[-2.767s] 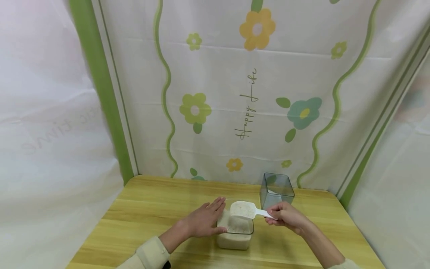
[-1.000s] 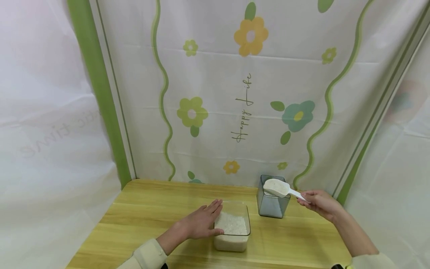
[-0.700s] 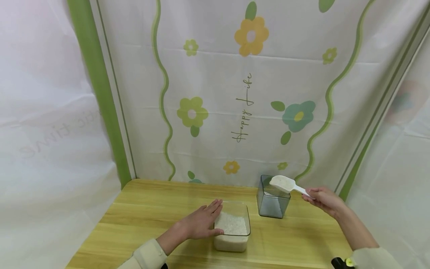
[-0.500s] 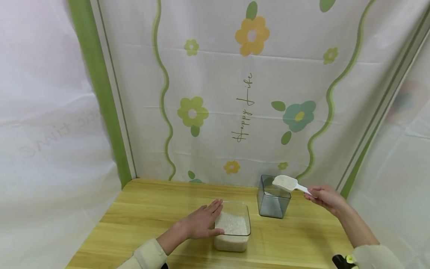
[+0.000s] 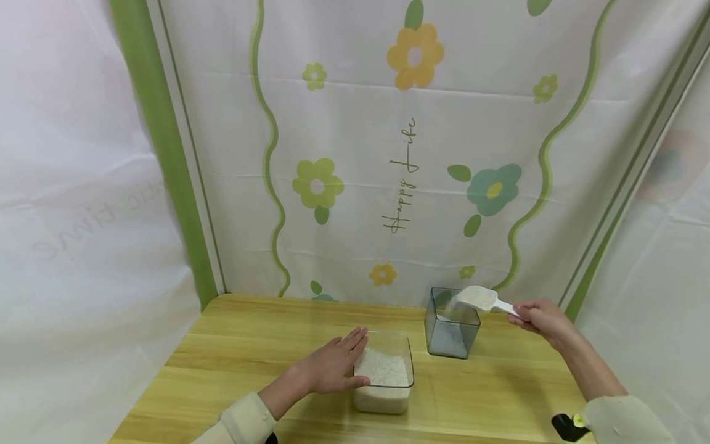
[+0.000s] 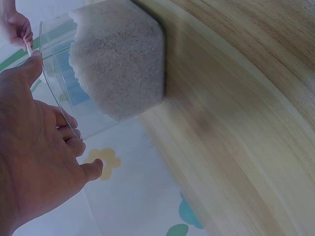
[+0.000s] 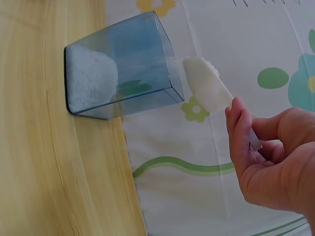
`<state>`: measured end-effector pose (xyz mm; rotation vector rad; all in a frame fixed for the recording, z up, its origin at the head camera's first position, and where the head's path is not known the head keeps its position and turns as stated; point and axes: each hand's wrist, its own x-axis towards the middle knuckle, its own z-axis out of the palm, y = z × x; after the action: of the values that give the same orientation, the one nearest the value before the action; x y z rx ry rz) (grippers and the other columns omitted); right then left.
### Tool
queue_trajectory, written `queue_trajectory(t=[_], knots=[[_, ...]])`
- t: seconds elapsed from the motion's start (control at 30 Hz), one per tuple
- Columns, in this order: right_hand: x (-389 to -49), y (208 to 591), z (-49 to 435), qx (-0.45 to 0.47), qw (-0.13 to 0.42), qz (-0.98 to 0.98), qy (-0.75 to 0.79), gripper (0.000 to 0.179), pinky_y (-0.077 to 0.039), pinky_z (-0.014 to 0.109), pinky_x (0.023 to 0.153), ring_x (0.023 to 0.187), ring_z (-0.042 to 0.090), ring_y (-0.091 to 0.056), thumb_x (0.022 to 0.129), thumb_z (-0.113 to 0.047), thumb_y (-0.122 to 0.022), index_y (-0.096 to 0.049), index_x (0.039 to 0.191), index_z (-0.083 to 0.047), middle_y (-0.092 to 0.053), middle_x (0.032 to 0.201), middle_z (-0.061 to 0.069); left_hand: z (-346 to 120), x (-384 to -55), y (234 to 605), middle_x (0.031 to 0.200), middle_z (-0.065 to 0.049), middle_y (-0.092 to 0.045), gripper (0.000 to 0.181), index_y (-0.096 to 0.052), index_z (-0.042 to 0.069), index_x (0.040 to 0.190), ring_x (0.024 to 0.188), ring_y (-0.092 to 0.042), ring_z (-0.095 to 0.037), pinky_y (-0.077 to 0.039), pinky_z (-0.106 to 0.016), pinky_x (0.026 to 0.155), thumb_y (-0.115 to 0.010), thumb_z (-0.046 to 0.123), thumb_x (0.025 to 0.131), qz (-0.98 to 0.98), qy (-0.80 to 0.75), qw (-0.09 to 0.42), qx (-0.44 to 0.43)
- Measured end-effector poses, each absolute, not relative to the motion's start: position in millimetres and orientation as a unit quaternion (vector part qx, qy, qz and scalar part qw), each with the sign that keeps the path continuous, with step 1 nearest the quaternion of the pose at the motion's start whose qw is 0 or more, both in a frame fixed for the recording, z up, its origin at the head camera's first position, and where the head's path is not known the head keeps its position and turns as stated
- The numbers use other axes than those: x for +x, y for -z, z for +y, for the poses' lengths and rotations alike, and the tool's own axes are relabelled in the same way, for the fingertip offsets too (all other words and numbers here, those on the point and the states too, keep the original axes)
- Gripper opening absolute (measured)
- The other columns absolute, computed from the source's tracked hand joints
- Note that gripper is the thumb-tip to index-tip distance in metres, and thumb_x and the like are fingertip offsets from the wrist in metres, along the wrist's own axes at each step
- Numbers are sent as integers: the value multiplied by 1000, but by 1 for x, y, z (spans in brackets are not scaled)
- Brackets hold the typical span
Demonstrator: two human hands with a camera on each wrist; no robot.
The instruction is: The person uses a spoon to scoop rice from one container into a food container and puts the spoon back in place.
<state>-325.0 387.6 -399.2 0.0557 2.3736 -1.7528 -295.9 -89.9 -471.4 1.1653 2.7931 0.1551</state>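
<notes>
My right hand [image 5: 543,320] pinches the handle of a white scoop [image 5: 479,298] holding rice. The scoop is tilted over the rim of a blue-tinted clear container [image 5: 452,342], and grains fall from its lip. In the right wrist view, a heap of rice [image 7: 91,76] covers the bottom of that container. My left hand [image 5: 335,367] lies with extended fingers against the left rim of a clear container [image 5: 383,401]. Rice [image 6: 118,54] fills much of this container in the left wrist view.
Both containers stand on a wood-grain table [image 5: 266,333], the tinted one farther back and to the right. Behind the table hangs a white curtain [image 5: 355,246] with printed flowers, and similar sheets close off both sides.
The right hand has carried the loaded scoop from above the clear container to the tinted one, then tilted it so rice pours out. The left hand stays at the same rim.
</notes>
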Motion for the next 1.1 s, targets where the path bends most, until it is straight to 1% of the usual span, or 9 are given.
queue_trajectory(t=[0.3,0.57,0.77,0.93,1.1], knots=[[-325,395,386,14,78,832,549,45,-57,16,69,72,1,-70,106,-3,-37,-35,131,33,-72,78,-5,-90,-296,471,169,-5,-6,90,-16,8,161,157,-10,-20,-30,-49,120,-32,70,98,921,-48,53,384],[-326,394,383,11,68,836,545,46,-57,15,69,71,0,-70,106,-4,-38,-34,131,34,-72,78,-5,-90,-294,468,169,-6,-7,90,-17,7,161,157,-12,-22,-30,-49,120,-32,71,98,922,-47,53,381],[-326,395,380,15,58,845,531,45,-57,16,67,70,-1,-70,106,-6,-39,-37,131,33,-73,77,-5,-89,-296,469,169,-7,-7,88,-16,8,161,157,-11,-21,-30,-49,120,-34,68,99,921,-47,55,383],[-325,395,376,16,43,853,520,45,-57,16,67,69,-1,-70,106,-6,-40,-39,130,32,-74,78,-1,-89,-296,471,169,-7,-7,88,-16,8,161,157,-10,-21,-29,-50,120,-35,67,99,920,-49,58,384],[-325,396,370,14,21,866,500,43,-57,17,65,66,-1,-69,105,-6,-44,-45,126,32,-74,76,-1,-89,-296,471,169,-8,-8,88,-16,7,161,157,-10,-22,-30,-50,120,-35,67,99,919,-50,55,387]])
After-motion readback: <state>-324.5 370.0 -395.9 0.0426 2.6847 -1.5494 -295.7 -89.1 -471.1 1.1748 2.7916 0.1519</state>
